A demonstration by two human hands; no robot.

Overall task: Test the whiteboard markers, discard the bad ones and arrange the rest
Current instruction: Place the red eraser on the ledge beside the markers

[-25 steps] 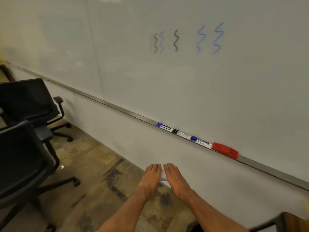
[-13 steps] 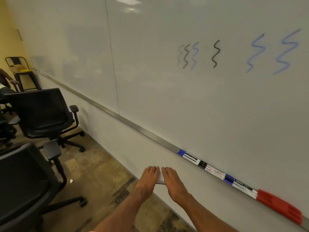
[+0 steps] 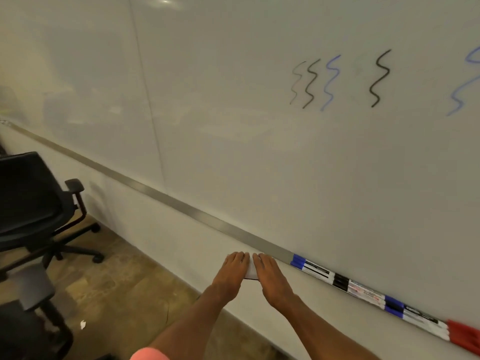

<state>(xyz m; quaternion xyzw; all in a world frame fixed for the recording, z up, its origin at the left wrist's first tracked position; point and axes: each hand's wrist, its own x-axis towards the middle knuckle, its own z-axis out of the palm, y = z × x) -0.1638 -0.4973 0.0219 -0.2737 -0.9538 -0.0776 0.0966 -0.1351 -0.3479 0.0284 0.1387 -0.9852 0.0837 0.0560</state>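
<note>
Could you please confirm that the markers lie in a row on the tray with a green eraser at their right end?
Not quite: the eraser is red, not green, as the head view shows. The rest holds: the markers lie in a row on the tray, with the eraser at their right end.

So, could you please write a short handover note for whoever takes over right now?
Left hand: open, fingers straight, holding no marker.
Right hand: open, flat beside the left. A small white thing shows between the hands; I cannot tell what it is.
Markers: capped, lined up in the tray, left of the red eraser.
Done: test squiggles on the whiteboard, some faint.
Left: probably wiping the squiggles off. Whether bad markers were discarded is not visible.
</note>
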